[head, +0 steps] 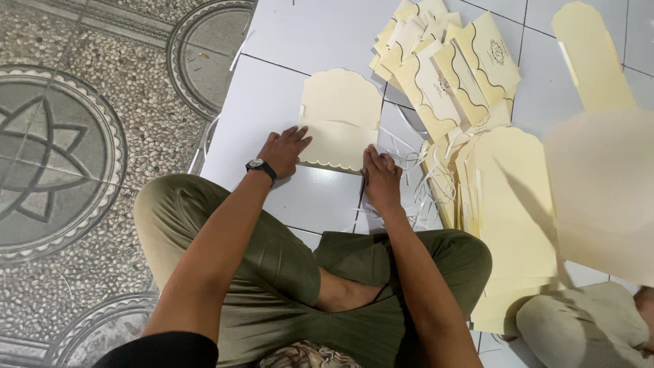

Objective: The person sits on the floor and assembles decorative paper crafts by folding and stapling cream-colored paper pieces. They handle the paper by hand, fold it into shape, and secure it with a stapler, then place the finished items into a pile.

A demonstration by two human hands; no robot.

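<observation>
Cream envelope (339, 123) lies on the white floor (286, 54) just ahead of you, long axis crosswise, your left hand (285, 151) and right hand (381, 178) apart, seemingly pressing its near scalloped edge flat.

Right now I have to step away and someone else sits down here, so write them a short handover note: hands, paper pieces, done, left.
Left hand, wristwatch on, presses flat on the cream envelope's left edge.
Right hand presses its lower right corner.
Envelope lies on the white tiled floor, bottom flap folded up, top flap open.
Done: fanned finished envelopes ahead to the right.
Left: stack of flat cream blanks at right; peeled tape strips lie loose beside it.
</observation>
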